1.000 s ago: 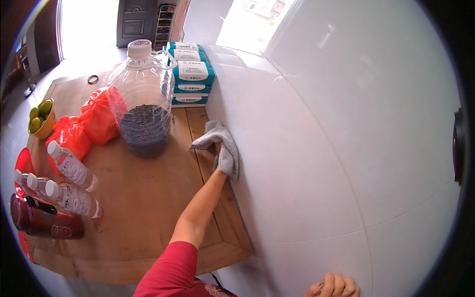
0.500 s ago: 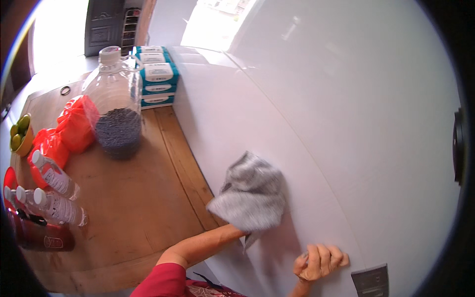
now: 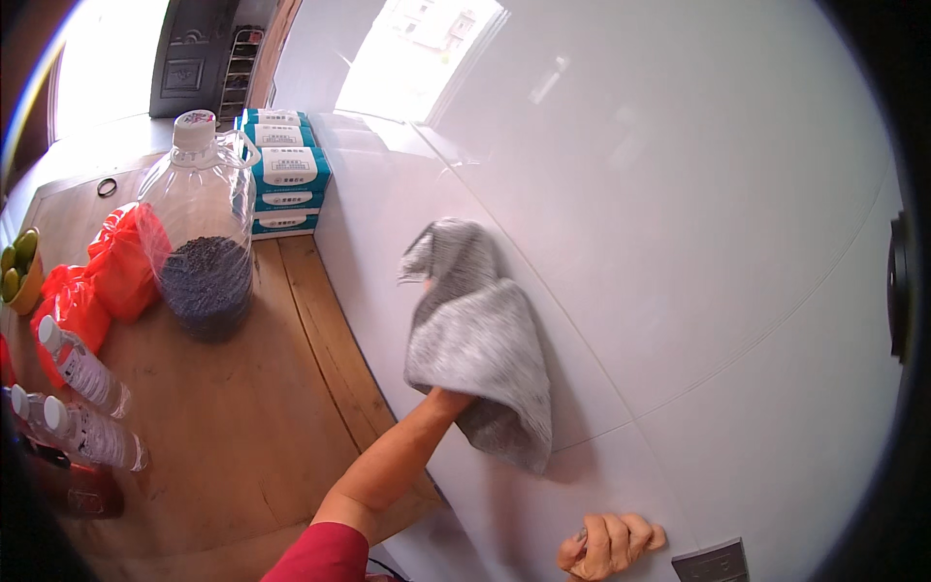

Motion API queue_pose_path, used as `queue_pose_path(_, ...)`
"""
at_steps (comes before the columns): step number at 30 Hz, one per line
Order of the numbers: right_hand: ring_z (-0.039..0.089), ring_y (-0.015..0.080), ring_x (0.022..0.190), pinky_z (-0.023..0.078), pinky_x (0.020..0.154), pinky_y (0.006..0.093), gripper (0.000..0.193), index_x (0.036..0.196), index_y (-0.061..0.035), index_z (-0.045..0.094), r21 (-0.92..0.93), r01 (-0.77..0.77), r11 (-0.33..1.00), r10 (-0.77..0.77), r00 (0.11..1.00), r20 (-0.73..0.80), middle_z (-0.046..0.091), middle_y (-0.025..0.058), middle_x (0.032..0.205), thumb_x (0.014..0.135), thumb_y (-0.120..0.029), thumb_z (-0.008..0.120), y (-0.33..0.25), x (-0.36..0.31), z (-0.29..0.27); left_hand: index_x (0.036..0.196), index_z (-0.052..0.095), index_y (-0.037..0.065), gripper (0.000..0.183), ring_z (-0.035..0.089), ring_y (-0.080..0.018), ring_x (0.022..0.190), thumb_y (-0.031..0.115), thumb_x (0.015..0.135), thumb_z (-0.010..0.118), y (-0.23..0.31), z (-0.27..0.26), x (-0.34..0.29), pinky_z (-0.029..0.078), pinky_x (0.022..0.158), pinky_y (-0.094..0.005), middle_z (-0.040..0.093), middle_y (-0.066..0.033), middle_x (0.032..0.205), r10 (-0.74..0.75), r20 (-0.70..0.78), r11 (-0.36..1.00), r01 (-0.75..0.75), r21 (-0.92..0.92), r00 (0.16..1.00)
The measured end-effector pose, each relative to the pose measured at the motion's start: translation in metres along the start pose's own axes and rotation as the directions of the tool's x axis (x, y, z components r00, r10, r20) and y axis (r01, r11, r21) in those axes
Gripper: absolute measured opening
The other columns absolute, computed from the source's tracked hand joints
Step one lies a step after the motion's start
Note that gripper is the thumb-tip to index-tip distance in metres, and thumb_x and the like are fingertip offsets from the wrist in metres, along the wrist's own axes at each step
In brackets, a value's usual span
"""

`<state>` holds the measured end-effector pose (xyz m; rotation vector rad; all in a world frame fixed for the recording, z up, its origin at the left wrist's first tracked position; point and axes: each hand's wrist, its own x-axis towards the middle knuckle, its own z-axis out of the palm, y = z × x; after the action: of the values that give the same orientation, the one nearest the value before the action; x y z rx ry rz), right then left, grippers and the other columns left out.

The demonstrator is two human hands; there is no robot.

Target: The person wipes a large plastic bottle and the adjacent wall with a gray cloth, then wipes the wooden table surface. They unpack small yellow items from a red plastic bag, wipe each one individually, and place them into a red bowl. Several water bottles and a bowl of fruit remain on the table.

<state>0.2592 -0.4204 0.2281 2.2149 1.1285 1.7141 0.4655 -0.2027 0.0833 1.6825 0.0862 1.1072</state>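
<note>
A grey cloth (image 3: 475, 330) is spread against the glossy white wall (image 3: 698, 242), draped over my left hand (image 3: 450, 400). Only the wrist and a small bit of skin near the cloth's upper left edge show; the fingers are mostly hidden beneath the fabric. The cloth's lower corner hangs loose and casts a shadow on the wall. Lower down and to the right, my right hand (image 3: 611, 545) is at the wall with its fingers curled in, and nothing shows in it. A dark switch plate (image 3: 713, 563) sits just right of that hand.
Along the wall stands a wooden table (image 3: 252, 407) with a large clear jug (image 3: 204, 281) of dark grains, stacked teal-and-white packs (image 3: 289, 170), red plastic bags (image 3: 121, 267), several small water bottles (image 3: 87, 369) and a yellow bowl (image 3: 29, 286) of green fruit.
The cloth and my left hand have moved up the wall, and the fabric has spread out longer. My right hand stays low on the wall. The whole view has shifted slightly.
</note>
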Motion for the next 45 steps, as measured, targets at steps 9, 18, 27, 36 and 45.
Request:
queue_pose_path(9, 0.053, 0.0192, 0.071, 0.033, 0.074, 0.0378, 0.033, 0.074, -0.0115, 0.065, -0.011, 0.03, 1.0, -0.029, 0.999, 0.037, 0.06, 0.0011, 0.071, 0.091, -0.033, 0.048, -0.004, 0.002, 0.002, 0.139, 0.043, 0.021, 0.059, 0.027, -0.029, 0.138, 0.05, 0.088, 0.046, -0.022, 0.014, -0.001, 0.014, 0.11, -0.059, 0.037, -0.0082, 0.146, -0.17, 0.062, 0.983, 0.173, -0.053, 0.983)
queue_pose_path(18, 0.048, 0.0177, 0.065, 0.028, 0.07, 0.038, 0.021, 0.069, -0.0123, 0.06, 0.043, -0.001, 0.999, 0.002, 1.0, -0.012, 0.053, -0.0016, 0.063, 0.075, -0.028, 0.048, 0.009, -0.026, 0.013, 0.139, 0.044, 0.024, 0.062, 0.025, -0.0293, 0.14, 0.053, 0.085, 0.049, 0.154, 0.009, -0.056, 0.011, 0.11, -0.0623, 0.036, -0.0082, 0.148, 0.515, 0.236, 0.854, -0.517, -0.059, 0.824)
queue_pose_path(27, 0.049, 0.0205, 0.089, 0.038, 0.078, 0.0413, 0.011, 0.086, -0.0111, 0.058, 0.232, -0.297, 0.926, 0.305, 0.952, 0.0, 0.055, -0.0008, 0.091, 0.08, -0.02, 0.06, 0.015, -0.075, 0.001, 0.114, 0.065, 0.023, 0.046, 0.025, -0.0357, 0.141, 0.04, 0.072, 0.068, 0.19, -0.022, -0.055, 0.016, 0.106, -0.0663, 0.043, -0.0118, 0.142, 0.646, 0.21, 0.763, -0.618, -0.19, 0.733)
queue_pose_path(36, 0.049, 0.0133, 0.061, 0.031, 0.071, 0.0365, 0.017, 0.071, -0.0161, 0.061, 0.292, -0.011, 0.957, 0.038, 0.995, -0.088, 0.052, -0.0054, 0.064, 0.071, -0.031, 0.053, 0.012, -0.029, 0.001, 0.109, 0.067, 0.014, 0.042, 0.041, -0.0368, 0.121, 0.025, 0.068, 0.065, 0.097, 0.007, -0.057, 0.018, 0.104, -0.0629, 0.054, -0.0159, 0.119, -0.104, 0.105, 0.994, 0.108, -0.033, 0.989)
queue_pose_path(45, 0.051, 0.0185, 0.062, 0.038, 0.062, 0.0379, 0.014, 0.071, -0.0097, 0.062, 0.623, -0.072, 0.779, 0.104, 0.994, -0.015, 0.054, 0.0006, 0.068, 0.066, -0.022, 0.057, 0.009, -0.068, -0.029, 0.108, 0.066, 0.014, 0.043, 0.042, -0.0363, 0.118, 0.026, 0.067, 0.066, 0.135, 0.054, -0.26, 0.02, 0.101, -0.0612, 0.054, -0.0157, 0.117, -0.066, 0.317, 0.988, 0.106, -0.11, 0.946)
